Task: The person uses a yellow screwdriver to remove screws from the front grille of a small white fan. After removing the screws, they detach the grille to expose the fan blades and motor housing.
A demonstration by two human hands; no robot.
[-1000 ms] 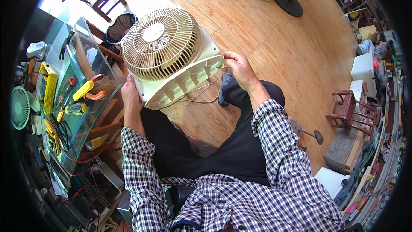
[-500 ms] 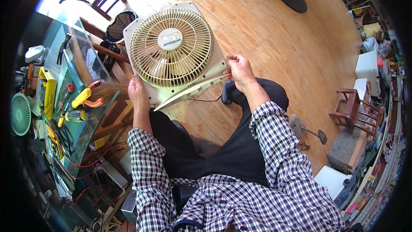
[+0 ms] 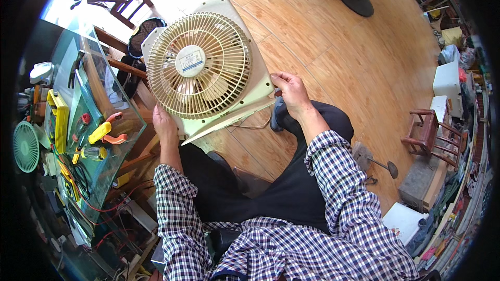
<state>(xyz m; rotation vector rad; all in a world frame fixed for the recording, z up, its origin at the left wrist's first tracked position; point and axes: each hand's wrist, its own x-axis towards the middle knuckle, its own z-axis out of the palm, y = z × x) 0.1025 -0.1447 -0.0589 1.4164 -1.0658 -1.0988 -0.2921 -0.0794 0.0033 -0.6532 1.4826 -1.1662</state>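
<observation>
Seated person holds cream box fan (image 3: pixel 200 70) up over lap, round grille facing camera, fan tilted, above wooden floor (image 3: pixel 333 57). Left hand (image 3: pixel 164 125) grips fan's lower left corner, fingers curled behind housing. Right hand (image 3: pixel 289 91) clasps lower right edge, fingers wrapped over rim, thumb on front. Glass tabletop (image 3: pixel 117 119) just left of fan carries yellow-handled pliers (image 3: pixel 104 132), wires, tools. Small green fan (image 3: pixel 25 147) at far left. Small wooden stool (image 3: pixel 429 132) well apart at right
</observation>
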